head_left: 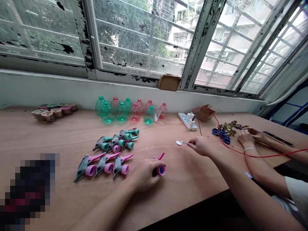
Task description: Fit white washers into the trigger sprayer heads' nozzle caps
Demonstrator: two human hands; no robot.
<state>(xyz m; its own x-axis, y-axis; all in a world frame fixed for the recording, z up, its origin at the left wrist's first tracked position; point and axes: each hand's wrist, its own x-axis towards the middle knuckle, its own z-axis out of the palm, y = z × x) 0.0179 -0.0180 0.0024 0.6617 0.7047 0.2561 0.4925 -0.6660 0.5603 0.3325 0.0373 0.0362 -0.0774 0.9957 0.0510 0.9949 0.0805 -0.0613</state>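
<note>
My left hand (147, 175) is wrapped round a grey spray trigger head with a pink lever and a pink collar (161, 170), just above or on the table; the fingers cover most of its body. To its left lie three similar pink-and-grey trigger heads (105, 166) in a row. Behind them is a group of several trigger heads, mostly green and grey (117, 141). In my right hand (201, 146) is a thin metal tool (184, 142) that looks like tweezers. Its tip meets a small white round piece (178, 143); whether it grips it I cannot tell.
Several green and pink clear bottles (122, 113) stand near the wall. A white power strip (187, 122) and a red cable (218, 123) lie right of them. Food-like tubs (56, 113) sit far left. At right, another person's hands (247, 138) are beside gold and blue parts (223, 134).
</note>
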